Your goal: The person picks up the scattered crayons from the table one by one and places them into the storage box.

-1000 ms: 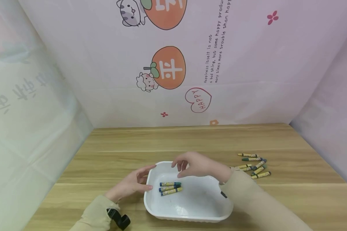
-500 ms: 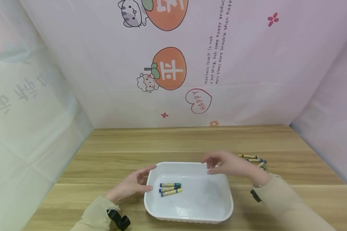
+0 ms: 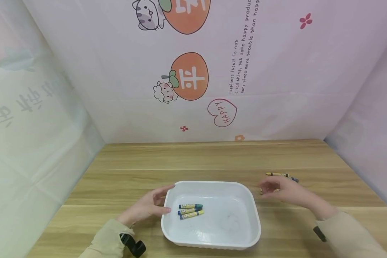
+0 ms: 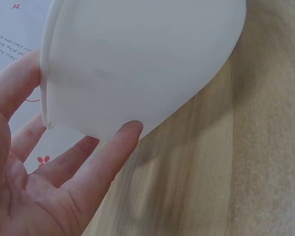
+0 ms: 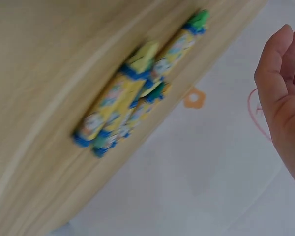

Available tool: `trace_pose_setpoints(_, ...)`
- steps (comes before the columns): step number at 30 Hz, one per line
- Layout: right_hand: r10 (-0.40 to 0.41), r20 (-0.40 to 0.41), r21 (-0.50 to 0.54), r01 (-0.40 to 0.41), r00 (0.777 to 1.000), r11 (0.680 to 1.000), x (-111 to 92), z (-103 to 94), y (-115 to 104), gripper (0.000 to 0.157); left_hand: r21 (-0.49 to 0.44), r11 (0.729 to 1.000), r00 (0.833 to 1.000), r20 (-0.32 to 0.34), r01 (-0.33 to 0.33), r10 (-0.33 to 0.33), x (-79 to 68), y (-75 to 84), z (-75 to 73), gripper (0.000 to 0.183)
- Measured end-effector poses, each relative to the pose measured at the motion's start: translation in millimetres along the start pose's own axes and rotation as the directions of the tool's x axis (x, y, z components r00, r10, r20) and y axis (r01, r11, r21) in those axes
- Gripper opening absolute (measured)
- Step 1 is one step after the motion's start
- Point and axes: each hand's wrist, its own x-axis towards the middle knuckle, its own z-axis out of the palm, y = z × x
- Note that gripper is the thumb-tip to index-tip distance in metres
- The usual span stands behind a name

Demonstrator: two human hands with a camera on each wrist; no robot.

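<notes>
My left hand (image 3: 148,206) touches the left end of a white plastic tub (image 3: 245,240), its fingers spread along the rim and outer wall. In the left wrist view, fingertips lie against the tub's pale side (image 4: 152,59). Three crayons (image 3: 189,211) lie side by side in the tub's left part. My right hand (image 3: 287,191) hovers right of the tub with loosely bent fingers, nothing visible in its grasp. Beneath and behind it are loose crayons (image 3: 277,174), partly hidden by the hand. The right wrist view shows several crayons (image 5: 108,108), blurred, apart from the fingers (image 5: 275,64).
A wooden tabletop (image 3: 132,168) carries everything. Behind it rises a pale printed backdrop (image 3: 271,114), with similar sheets at both sides. A black strap mount (image 3: 133,245) sits on the left wrist.
My right hand has moved right, from above the tub to the loose crayons. The left hand and the three crayons in the tub have stayed in place.
</notes>
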Motion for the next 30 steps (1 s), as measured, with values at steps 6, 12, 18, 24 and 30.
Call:
trace_pose_setpoints(6, 0.023, -0.044, 0.000, -0.023, 0.999, 1.000, -14.8, -9.2, 23.7, 0.038, 0.013, 1.000, 1.000, -0.006, 0.007, -0.007, -0.4, -1.0, -0.3, 0.078)
trace_pose_setpoints(12, 0.015, -0.108, -0.109, -0.026, 0.994, 0.994, -25.7, -16.9, 43.5, 0.037, 0.013, 1.000, 1.000, -0.006, 0.002, -0.002, -0.8, 0.7, 0.4, 0.079)
trace_pose_setpoints(18, 0.002, -0.123, -0.162, -0.022, 0.992, 0.987, -35.2, -18.5, 60.4, 0.032, -0.003, 1.000, 1.000, 0.000, 0.003, -0.003, -0.6, 0.9, 1.2, 0.078)
trace_pose_setpoints(24, 0.036, -0.133, -0.272, -0.072, 0.990, 0.960, -38.8, -17.4, 72.0, 0.039, -0.002, 1.000, 1.000, -0.003, 0.002, -0.002, -0.5, 0.1, 1.5, 0.078)
trace_pose_setpoints(30, -0.013, -0.164, -0.350, -0.046, 0.986, 0.936, -40.7, -15.8, 83.8, 0.032, 0.004, 1.000, 1.000, -0.007, 0.004, -0.004, 0.3, -1.7, 1.3, 0.078)
